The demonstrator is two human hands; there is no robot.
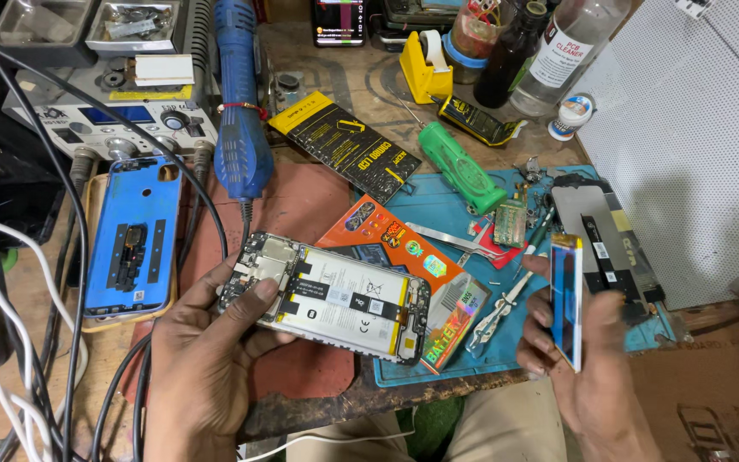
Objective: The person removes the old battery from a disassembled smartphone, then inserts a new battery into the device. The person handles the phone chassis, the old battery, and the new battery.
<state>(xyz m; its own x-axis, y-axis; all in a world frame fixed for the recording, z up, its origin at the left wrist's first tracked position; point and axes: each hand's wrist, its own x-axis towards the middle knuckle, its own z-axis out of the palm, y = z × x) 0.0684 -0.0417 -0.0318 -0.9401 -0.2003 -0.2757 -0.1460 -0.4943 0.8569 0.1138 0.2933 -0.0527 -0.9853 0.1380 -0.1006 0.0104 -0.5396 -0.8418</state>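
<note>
— So, what are your hands on?

— My left hand (pixel 207 342) grips the opened phone (pixel 327 295) at centre frame, thumb across its top end. My right hand (pixel 588 359) pinches a flat battery (pixel 567 299) upright at lower right.

— Around them?

— A blue mat (pixel 446 359) under both; a blue back cover (pixel 134 235) at left.

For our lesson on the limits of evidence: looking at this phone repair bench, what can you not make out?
- Head view: the opened phone's screen side faces down, hidden.
- The flat blue-edged battery pack in the right hand is seen edge-on; its far face is hidden.
- The clear plastic bottle is cut off by the top edge.
- The left hand's fingers lie under the phone.
</note>
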